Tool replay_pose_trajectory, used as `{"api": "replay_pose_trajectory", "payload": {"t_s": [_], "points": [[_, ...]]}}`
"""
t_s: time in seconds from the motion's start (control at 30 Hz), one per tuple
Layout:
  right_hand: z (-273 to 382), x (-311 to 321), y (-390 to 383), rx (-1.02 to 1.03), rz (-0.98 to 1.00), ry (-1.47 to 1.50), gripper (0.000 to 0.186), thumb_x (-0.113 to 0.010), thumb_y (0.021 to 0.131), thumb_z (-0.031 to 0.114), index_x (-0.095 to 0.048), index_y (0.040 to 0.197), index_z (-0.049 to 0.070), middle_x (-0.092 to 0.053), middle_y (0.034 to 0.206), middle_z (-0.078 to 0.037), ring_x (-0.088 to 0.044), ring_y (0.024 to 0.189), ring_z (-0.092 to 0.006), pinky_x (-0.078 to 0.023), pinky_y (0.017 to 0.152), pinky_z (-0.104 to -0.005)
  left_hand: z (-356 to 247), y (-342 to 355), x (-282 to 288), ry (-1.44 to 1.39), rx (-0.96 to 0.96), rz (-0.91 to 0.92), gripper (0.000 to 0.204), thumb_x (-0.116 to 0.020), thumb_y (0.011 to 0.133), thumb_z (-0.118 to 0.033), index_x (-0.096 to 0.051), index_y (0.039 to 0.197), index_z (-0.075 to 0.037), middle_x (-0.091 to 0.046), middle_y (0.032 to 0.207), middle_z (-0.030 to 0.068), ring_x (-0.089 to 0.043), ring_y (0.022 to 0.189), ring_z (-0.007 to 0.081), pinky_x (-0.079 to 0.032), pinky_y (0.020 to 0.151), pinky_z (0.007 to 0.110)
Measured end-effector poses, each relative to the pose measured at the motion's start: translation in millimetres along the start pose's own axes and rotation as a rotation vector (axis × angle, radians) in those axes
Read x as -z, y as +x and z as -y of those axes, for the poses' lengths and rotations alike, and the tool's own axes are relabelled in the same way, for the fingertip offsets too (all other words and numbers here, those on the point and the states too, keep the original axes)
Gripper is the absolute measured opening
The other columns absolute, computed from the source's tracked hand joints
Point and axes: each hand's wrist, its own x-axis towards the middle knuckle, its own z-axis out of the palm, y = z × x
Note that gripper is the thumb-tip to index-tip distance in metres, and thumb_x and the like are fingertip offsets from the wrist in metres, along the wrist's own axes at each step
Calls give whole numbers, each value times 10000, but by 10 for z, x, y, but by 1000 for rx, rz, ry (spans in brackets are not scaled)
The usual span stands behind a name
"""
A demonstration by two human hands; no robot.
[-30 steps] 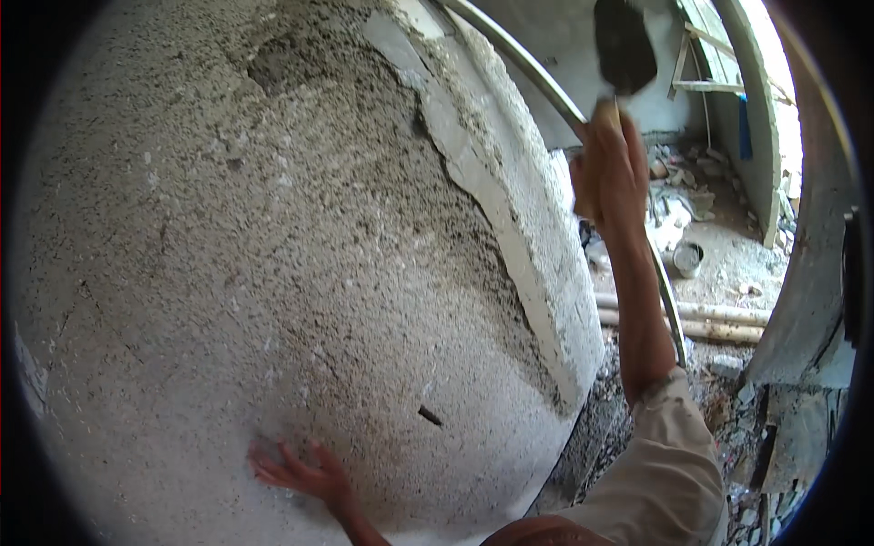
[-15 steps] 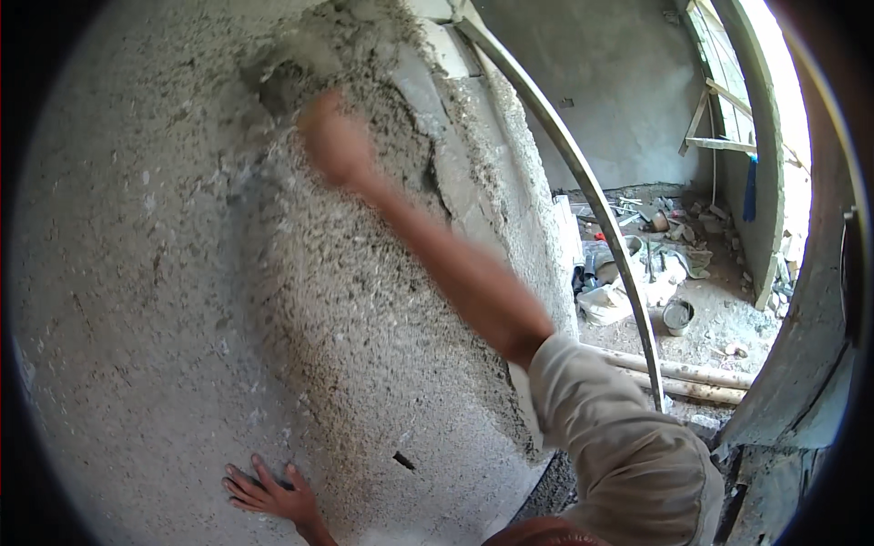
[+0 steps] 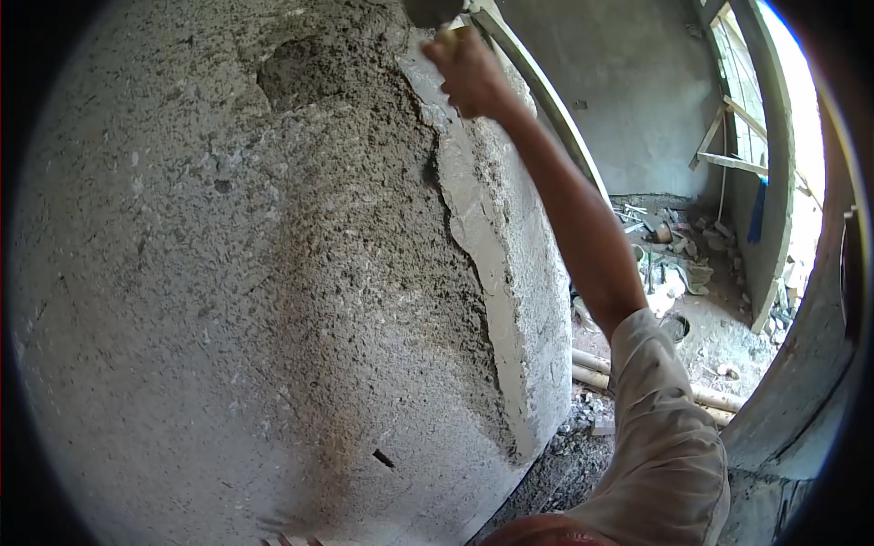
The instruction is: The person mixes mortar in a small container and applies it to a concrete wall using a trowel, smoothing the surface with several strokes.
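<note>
A rough grey plastered wall (image 3: 209,318) fills the left and middle of the view. High up near its right edge, my right hand (image 3: 471,75) is closed around the pale handle of a trowel, whose dark blade (image 3: 432,11) is partly cut off by the top edge. Below that hand, a smoother band of mortar (image 3: 492,300) runs down the wall near its corner. A darker rough hollow (image 3: 300,77) shows at the upper left. Only the spread fingertips of my left hand (image 3: 289,540) show at the bottom edge, against the wall; the rest is out of view.
A long straightedge-like strip (image 3: 551,105) stands along the wall's right corner. Beyond it, rubble (image 3: 669,227), bags and a bucket (image 3: 675,326) lie on the floor. Pipes (image 3: 701,396) cross low down, and a window opening with wooden braces (image 3: 733,164) is at right.
My right hand has swung up and right from the rough patch to the wall's corner, and the trowel now shows. My left hand has dropped mostly out of the lower edge. The view has shifted slightly.
</note>
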Motion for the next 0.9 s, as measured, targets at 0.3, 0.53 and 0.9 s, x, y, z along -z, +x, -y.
{"api": "replay_pose_trajectory", "payload": {"t_s": [0.3,0.53,0.9], "points": [[-22,-47,639,11,96,-57,553,-416,993,489,-615,973,-26,-631,806,-107,-624,647,-174,-534,553,-368,-1097,1024,-898,-158,-270,-188,610,-388,973,-574,-487,1374,-125,-307,1530,230,-211,1427,487,-73,1093,703],[-764,-633,339,-162,154,75,412,-337,1006,269,-528,1009,-95,-642,814,-199,-639,623,-233,-560,561,-397,-1447,1021,-1248,-82,-213,-269,629,-389,960,-587,-543,1361,-127,-254,1568,213,-113,1460,473,19,1101,684],[7,-1077,1393,-39,232,947,327,-353,1020,219,-458,969,-86,-502,685,-90,-512,514,-168,-470,420,-307,-1495,971,-1283,-112,-215,-243,659,-358,948,-650,-489,1401,-189,-255,1560,235,-111,1439,527,17,1079,720]]}}
